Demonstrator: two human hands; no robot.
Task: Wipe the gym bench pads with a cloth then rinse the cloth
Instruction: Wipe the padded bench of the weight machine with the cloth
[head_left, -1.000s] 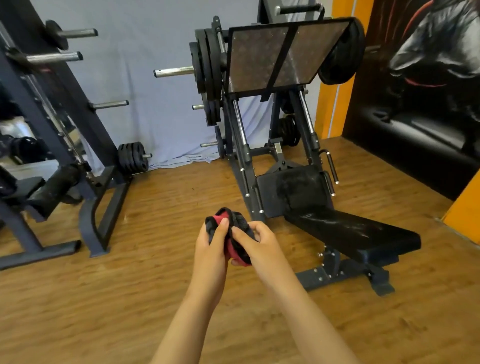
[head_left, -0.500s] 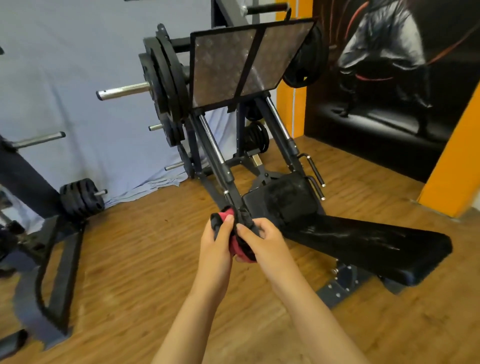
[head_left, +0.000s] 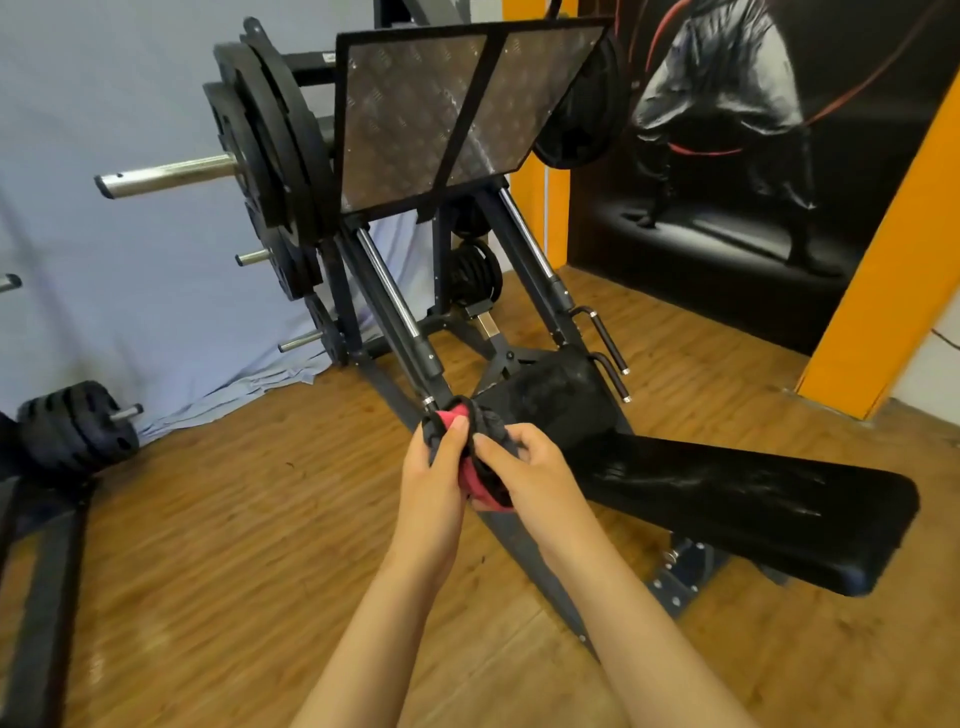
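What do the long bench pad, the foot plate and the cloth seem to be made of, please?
Long bench pad: probably black vinyl or leatherette, glossy; light streaks shine along it.
Foot plate: metal tread plate, dull grey; raised diamond pattern.
Cloth: soft fabric, black and red; it bunches into folds.

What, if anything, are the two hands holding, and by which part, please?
Both hands grip the bunched black-and-red cloth: the left hand its left side, the right hand its right side.
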